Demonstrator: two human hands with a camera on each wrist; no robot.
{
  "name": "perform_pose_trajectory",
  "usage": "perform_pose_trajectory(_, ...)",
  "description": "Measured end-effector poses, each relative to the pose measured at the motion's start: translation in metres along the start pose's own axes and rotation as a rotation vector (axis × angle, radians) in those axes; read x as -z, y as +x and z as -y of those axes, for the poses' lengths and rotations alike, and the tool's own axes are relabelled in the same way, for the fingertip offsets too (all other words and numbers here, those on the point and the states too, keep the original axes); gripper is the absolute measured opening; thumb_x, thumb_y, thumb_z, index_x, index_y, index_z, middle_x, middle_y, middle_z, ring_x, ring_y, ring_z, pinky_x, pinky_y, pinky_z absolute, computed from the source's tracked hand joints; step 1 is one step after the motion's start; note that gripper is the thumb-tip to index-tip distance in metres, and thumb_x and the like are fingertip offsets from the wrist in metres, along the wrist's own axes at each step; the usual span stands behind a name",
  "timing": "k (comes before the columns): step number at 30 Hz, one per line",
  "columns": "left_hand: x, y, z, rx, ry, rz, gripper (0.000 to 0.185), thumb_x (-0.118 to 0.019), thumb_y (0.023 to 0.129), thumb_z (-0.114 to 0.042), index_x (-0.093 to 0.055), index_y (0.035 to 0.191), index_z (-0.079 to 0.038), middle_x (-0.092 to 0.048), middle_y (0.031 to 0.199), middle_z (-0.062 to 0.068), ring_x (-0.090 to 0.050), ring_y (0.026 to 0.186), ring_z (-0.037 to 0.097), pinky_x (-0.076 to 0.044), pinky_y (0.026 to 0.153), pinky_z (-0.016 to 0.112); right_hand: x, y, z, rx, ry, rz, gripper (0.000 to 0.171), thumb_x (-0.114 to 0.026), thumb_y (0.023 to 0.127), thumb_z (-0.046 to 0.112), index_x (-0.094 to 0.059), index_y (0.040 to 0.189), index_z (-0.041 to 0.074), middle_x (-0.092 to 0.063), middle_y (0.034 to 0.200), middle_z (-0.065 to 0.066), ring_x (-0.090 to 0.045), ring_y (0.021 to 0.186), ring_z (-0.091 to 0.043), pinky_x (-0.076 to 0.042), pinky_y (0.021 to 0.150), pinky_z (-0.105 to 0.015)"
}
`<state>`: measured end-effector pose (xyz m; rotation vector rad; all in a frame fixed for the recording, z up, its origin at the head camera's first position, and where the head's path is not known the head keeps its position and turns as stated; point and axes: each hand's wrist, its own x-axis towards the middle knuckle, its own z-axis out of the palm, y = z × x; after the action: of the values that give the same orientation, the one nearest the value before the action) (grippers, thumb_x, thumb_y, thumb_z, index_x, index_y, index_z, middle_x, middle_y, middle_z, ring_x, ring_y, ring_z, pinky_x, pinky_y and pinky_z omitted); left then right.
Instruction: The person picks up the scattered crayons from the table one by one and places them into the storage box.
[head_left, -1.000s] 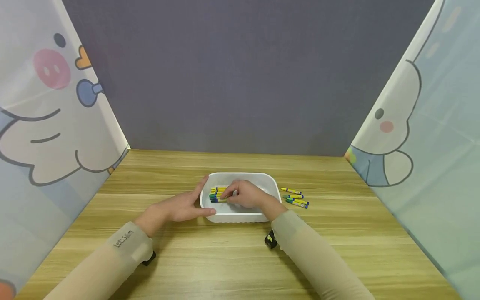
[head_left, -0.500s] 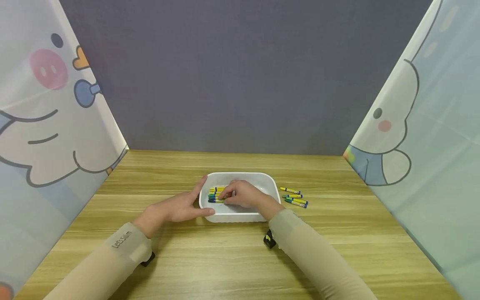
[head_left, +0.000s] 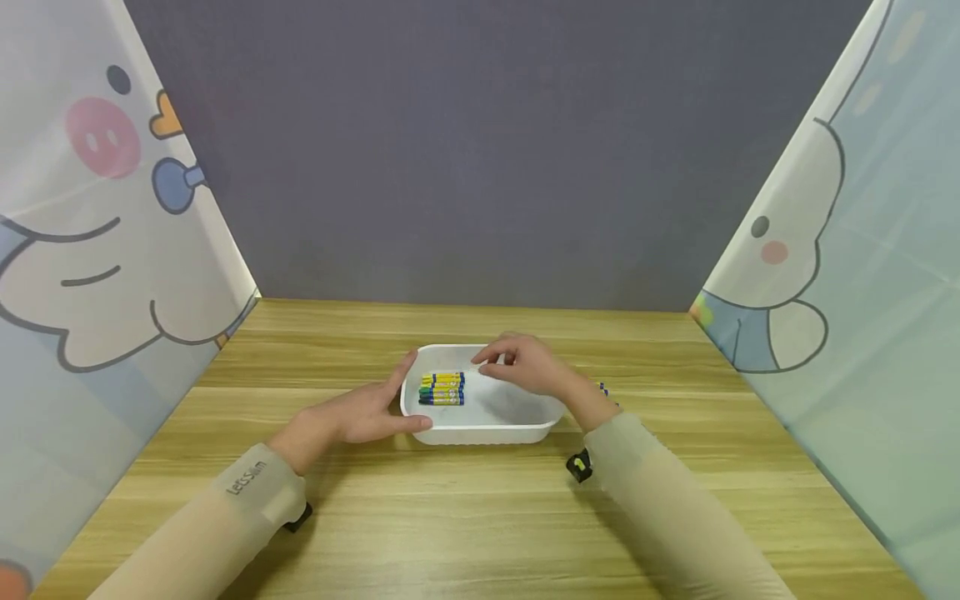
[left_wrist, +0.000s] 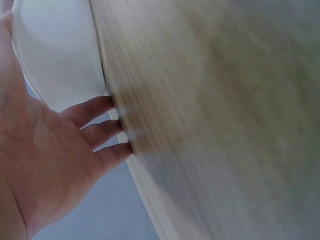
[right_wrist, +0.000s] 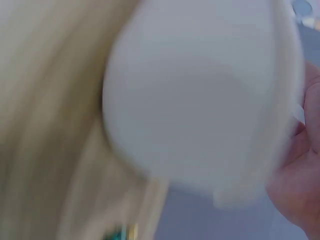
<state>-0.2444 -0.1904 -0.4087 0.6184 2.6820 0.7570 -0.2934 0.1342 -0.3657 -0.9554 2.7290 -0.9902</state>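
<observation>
One wooden table [head_left: 480, 517], grey backdrop [head_left: 487, 150]

You see a white rounded plastic tray [head_left: 517, 429] upright on the counter [head_left: 465, 517]. Yellow-and-blue crayons [head_left: 442, 389] lie stacked side by side in its left half.

A wooden table [head_left: 480, 517] with pale grain runs to a flat grey-purple back wall [head_left: 480, 150]. On either side hang cartoon-printed curtains: the left curtain [head_left: 90, 250] and the right curtain [head_left: 847, 250]. Light is soft and even.
</observation>
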Motion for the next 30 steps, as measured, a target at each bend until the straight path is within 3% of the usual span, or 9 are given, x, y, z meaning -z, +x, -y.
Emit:
perform_pose_trajectory(6,0.0,0.001,0.002,0.011,-0.005,0.003,0.126,-0.067,0.097,-0.077,0.014,0.177,-0.022,-0.053,0.162,0.03,-0.059,0.142,0.041,-0.042,0.122,0.066,0.045,-0.032,-0.042,-0.099,0.021,-0.124,0.023,-0.075,0.106,0.025,-0.084,0.124,0.014,-0.076,0.115,-0.007,-0.06,0.083,-0.017,-0.051,0.07,-0.03)
perform_pose_trajectory(11,-0.001,0.002,0.001,0.013,-0.014,0.001,0.127,-0.068,0.096,-0.077,0.014,0.177,-0.022,-0.054,0.161,0.029,-0.059,0.141,0.04,-0.042,0.121,0.067,0.067,-0.057,-0.085,-0.184,-0.013,-0.11,0.026,-0.074,0.106,0.019,-0.081,0.127,0.005,-0.078,0.116,-0.014,-0.059,0.082,-0.019,-0.052,0.071,-0.033)
perform_pose_trajectory(15,-0.002,0.002,0.001,0.015,-0.013,0.003,0.127,-0.068,0.096,-0.077,0.014,0.177,-0.023,-0.054,0.16,0.029,-0.06,0.14,0.04,-0.042,0.121,0.067,0.073,-0.071,-0.113,-0.238,-0.093,-0.035,0.022,-0.071,0.106,0.014,-0.083,0.123,0.006,-0.08,0.123,-0.015,-0.063,0.091,-0.017,-0.053,0.08,-0.034)
perform_pose_trajectory(19,-0.003,0.001,0.002,0.012,-0.017,0.002,0.126,-0.068,0.096,-0.077,0.014,0.177,-0.024,-0.053,0.161,0.029,-0.059,0.142,0.041,-0.041,0.122,0.066,0.072,-0.077,-0.128,-0.272,-0.091,0.019,0.019,-0.074,0.104,0.014,-0.085,0.118,0.009,-0.08,0.126,-0.016,-0.068,0.098,-0.017,-0.056,0.085,-0.035)
perform_pose_trajectory(30,-0.002,0.0,0.002,0.003,-0.022,-0.01,0.126,-0.069,0.096,-0.075,0.013,0.177,-0.023,-0.056,0.159,0.027,-0.059,0.142,0.04,-0.041,0.123,0.064,0.073,-0.079,-0.14,-0.29,-0.06,0.024,0.02,-0.071,0.106,0.012,-0.083,0.12,0.005,-0.081,0.119,-0.015,-0.071,0.098,-0.017,-0.057,0.084,-0.033)
